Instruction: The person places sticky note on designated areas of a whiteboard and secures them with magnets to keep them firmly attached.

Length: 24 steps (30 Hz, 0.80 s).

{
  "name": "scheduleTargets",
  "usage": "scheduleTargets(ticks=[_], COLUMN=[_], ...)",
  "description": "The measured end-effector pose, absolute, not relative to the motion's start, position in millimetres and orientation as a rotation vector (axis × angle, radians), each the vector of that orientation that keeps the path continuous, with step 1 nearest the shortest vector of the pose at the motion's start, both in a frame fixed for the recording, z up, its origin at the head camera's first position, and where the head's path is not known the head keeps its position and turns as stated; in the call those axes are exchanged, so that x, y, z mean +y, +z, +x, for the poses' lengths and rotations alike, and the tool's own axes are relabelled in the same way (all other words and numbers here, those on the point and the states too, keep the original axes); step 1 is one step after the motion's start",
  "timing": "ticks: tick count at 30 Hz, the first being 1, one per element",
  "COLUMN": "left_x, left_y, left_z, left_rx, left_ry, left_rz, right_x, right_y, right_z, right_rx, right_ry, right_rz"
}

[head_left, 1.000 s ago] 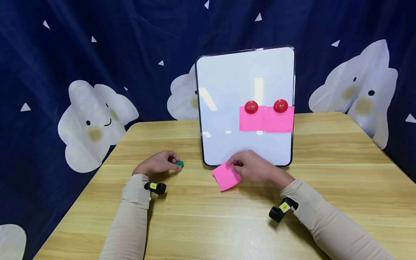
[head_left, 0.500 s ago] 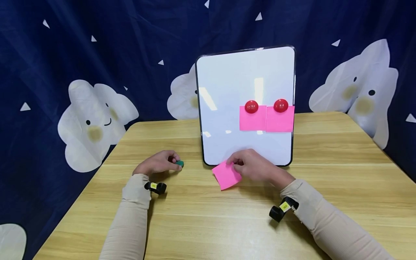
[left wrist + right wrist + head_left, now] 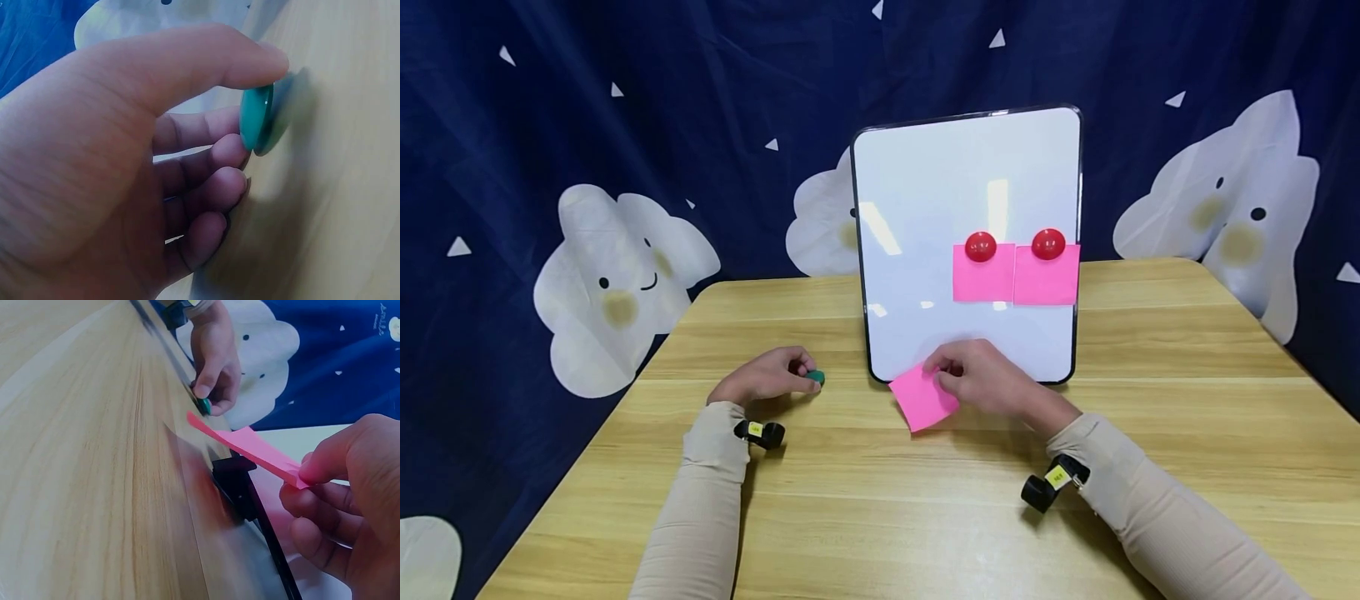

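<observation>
Between thumb and fingers, my left hand (image 3: 767, 375) pinches a small green round magnet (image 3: 255, 119) close over the table, left of the whiteboard. In the left wrist view the thumb lies on its upper edge and the other fingers curl below. My right hand (image 3: 988, 379) pinches a pink sticky note (image 3: 921, 402) by its right side, in front of the whiteboard's lower edge. The right wrist view shows the note (image 3: 250, 447) slightly bent, its free end pointing toward the left hand. The whiteboard (image 3: 917, 183) stands upright with a dark frame.
Two pink notes (image 3: 981, 283) hang side by side on the board's right half, each under a red domed magnet (image 3: 981, 247). A black foot or clip (image 3: 234, 475) shows at the board's lower edge. Behind the wooden table (image 3: 865, 517) hangs a dark blue cloud-patterned curtain (image 3: 737, 67).
My right hand has lifted slightly, and the pink note's lower corner has risen a little toward the board. The left hand stays in place with the green magnet.
</observation>
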<state>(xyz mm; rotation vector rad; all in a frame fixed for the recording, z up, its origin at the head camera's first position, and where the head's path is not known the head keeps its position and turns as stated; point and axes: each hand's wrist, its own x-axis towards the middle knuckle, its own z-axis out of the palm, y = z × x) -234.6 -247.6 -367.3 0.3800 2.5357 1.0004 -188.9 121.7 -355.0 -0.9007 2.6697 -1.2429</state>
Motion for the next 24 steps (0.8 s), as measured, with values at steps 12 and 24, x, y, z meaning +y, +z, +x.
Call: scheduleTargets(ticks=[12, 24], left_x=[-248.2, -246.3], left_y=[-369.1, -368.0], left_z=[-235.0, -232.5], left_rx=[2.536, 2.537], left_ry=[1.016, 1.033], left_rz=[0.387, 0.378], right_x=[122.7, 125.0], right_y=[-352.0, -349.0], right_z=[-189.3, -188.2], right_rx=[2.696, 2.766], right_ry=[-1.329, -1.509], right_rz=[-0.913, -0.989])
